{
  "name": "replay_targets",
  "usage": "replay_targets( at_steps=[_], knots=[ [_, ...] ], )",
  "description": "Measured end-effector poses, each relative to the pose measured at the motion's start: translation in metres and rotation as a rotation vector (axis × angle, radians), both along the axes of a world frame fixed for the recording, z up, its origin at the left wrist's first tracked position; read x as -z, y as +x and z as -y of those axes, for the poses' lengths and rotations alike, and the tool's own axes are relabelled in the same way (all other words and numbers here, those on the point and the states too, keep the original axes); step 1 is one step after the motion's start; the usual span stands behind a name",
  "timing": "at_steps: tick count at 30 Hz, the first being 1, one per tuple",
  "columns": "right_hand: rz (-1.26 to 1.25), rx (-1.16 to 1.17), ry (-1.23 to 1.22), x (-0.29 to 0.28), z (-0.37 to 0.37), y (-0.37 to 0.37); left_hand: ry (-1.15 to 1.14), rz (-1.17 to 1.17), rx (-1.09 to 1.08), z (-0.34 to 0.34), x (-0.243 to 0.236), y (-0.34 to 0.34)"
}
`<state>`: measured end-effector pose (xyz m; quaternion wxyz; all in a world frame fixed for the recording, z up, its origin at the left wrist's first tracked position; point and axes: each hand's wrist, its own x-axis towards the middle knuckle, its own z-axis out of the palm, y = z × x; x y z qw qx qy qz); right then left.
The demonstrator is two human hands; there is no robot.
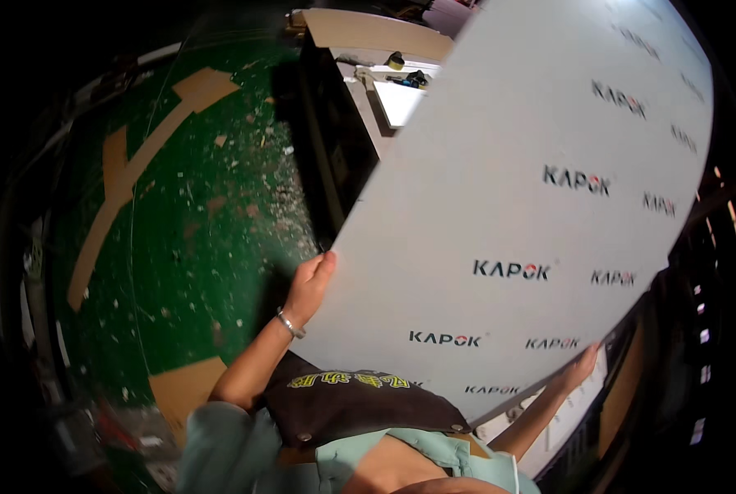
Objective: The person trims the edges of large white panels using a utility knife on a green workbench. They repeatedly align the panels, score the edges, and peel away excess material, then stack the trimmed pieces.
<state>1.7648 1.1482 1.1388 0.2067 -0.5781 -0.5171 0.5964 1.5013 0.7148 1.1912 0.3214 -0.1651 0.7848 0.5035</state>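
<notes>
A large pale grey sheet panel point(458, 206), printed with repeated dark and red marks, is tilted up in front of me and spans much of the view. My left hand point(308, 286) is closed on its left edge, fingers mostly hidden, with a metal bracelet on the wrist. Lower down, at the opposite edge, my right hand point(580, 369) grips the panel; only part of its fingers shows. The panel's near end comes close to my dark apron point(359, 412).
Beyond the panel stands a workbench point(368, 107) bearing a tape roll point(396, 60), a white sheet point(399, 103) and small tools. Brown cardboard strips point(96, 222) and scraps lie on the green floor point(178, 288) to the left. More white panels point(573, 412) stand at lower right.
</notes>
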Motion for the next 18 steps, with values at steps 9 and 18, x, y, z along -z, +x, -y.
replay_targets(
  at_steps=[9,18],
  knots=[
    [0.093,-0.225,-0.090,0.109,0.178,-0.359,-0.177,-0.143,-0.299,0.177,-0.055,-0.202],
    [-0.035,-0.545,-0.207,0.260,0.434,-0.800,-0.210,-0.125,-0.438,0.412,0.065,-0.559]
  ],
)
